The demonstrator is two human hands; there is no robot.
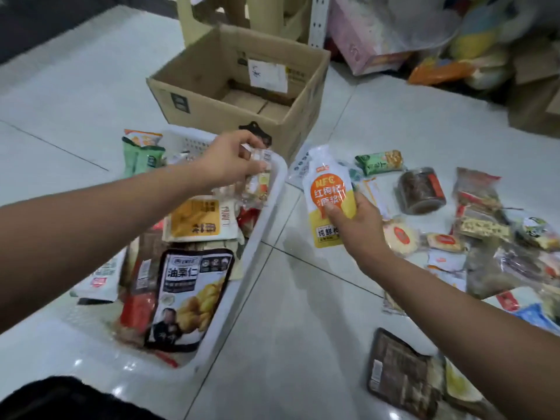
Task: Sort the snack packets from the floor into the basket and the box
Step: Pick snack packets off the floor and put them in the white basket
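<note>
My left hand [231, 157] pinches a clear snack packet [257, 180] over the far end of the white basket [257, 234]. The basket holds several packets, among them a black chestnut bag [191, 295] and a yellow-and-white pouch [198, 221]. My right hand [359, 228] grips an orange-and-yellow juice pouch [328, 192], held up above the floor just right of the basket. An open cardboard box [242, 86] stands behind the basket. Loose snack packets [481, 234] lie scattered on the floor to the right.
A brown round jar [421, 190] and a green packet [380, 162] lie among the loose snacks. A dark flat pack [400, 374] lies near my right forearm. Green bags [142, 153] stand at the basket's far left. Boxes and bags [454, 50] pile up at the back right.
</note>
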